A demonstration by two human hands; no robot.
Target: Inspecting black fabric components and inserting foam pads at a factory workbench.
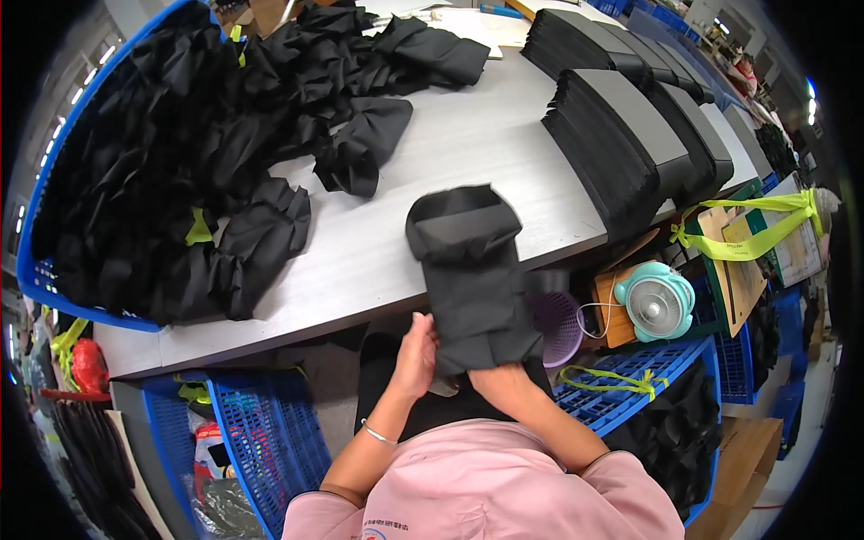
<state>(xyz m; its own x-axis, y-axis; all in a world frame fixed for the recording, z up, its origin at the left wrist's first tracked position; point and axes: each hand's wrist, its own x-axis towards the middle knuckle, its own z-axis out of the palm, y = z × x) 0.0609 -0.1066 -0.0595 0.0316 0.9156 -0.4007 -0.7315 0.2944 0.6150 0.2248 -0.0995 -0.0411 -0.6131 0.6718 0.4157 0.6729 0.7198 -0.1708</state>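
Observation:
In front of me a black fabric bag [477, 297] hangs over the table's front edge. Its far end is folded back into a loose, wide cuff, with a greyer panel showing inside. My left hand [416, 356] is at the bag's left side, its fingers pressed together along that edge and partly behind the cloth. At the near end my right hand [506, 389] grips the bag from below, most of its fingers hidden by the fabric.
A blue crate [36, 243] heaped with crumpled black cloth [171, 162] covers the table's left side. Stacks of folded black pieces [621, 144] stand on the right. Below are a turquoise fan [659, 303], a purple basket [555, 326] and blue crates [270, 450] beside my arms.

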